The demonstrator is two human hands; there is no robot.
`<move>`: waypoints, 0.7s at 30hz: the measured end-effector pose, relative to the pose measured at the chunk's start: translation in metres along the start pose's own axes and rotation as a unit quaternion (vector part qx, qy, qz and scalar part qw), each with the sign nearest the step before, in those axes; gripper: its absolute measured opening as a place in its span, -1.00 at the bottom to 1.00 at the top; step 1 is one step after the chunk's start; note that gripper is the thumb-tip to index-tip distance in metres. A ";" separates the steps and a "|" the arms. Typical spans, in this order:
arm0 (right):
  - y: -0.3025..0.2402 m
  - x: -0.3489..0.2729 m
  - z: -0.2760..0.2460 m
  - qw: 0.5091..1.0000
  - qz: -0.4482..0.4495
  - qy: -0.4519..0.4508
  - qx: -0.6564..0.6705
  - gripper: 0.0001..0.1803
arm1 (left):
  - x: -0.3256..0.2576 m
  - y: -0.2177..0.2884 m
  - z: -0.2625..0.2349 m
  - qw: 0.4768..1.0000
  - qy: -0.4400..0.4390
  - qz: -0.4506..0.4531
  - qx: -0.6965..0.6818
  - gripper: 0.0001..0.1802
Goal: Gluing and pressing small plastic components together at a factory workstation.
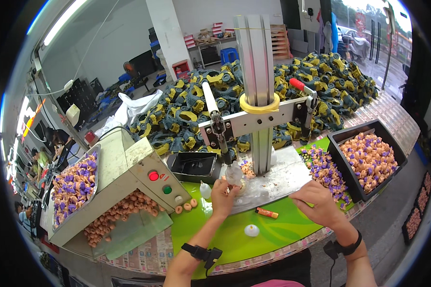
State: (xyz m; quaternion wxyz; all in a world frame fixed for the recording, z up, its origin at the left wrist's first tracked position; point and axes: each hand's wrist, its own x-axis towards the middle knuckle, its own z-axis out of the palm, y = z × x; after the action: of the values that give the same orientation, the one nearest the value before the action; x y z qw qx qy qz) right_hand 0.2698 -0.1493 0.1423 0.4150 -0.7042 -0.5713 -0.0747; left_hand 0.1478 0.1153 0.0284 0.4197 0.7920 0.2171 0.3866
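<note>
My left hand (223,197) is at the foot of a white-handled toggle clamp (218,122), fingers closed on a small part whose kind I cannot make out. Just above the fingers, under the clamp, is a translucent whitish piece (234,173). My right hand (316,203) is held over the right side of the green mat (287,229), its fingers curled; whatever they may hold is hidden. Between the hands lies an orange-and-black tube (266,213) on the mat. A white dome-shaped piece (252,230) rests closer to me, and a white pointed bottle (205,190) stands left of my left hand.
An aluminium post (256,57) with yellow tape rises in front. On the left is a machine (124,167) with red and green buttons, near peach parts (122,215). A black bin (345,138) holds peach-purple pieces on the right. Yellow-and-grey toy bodies (187,103) are heaped behind.
</note>
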 end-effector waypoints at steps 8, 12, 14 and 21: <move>-0.043 0.120 0.026 0.967 -0.187 0.159 -0.069 -0.73 | -0.004 -0.003 0.011 0.997 0.001 0.060 0.038 -0.78; -0.060 0.193 0.048 0.957 -0.182 0.198 -0.104 -0.50 | -0.005 -0.012 0.006 0.998 -0.005 0.040 0.054 -0.80; -0.066 0.218 0.053 0.998 0.023 0.005 -0.055 -0.40 | -0.005 -0.010 0.008 0.999 -0.008 0.025 0.034 -0.81; -0.108 0.203 0.036 0.926 -0.179 0.222 0.248 -0.45 | -0.004 -0.020 0.003 0.996 -0.060 -0.057 0.037 -0.74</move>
State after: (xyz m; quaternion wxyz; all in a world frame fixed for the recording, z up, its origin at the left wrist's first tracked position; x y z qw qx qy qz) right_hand 0.2312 0.0255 0.2907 0.6725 -0.4304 -0.5810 -0.1581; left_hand 0.1472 0.1227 0.0088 0.4235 0.8150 0.2511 0.3056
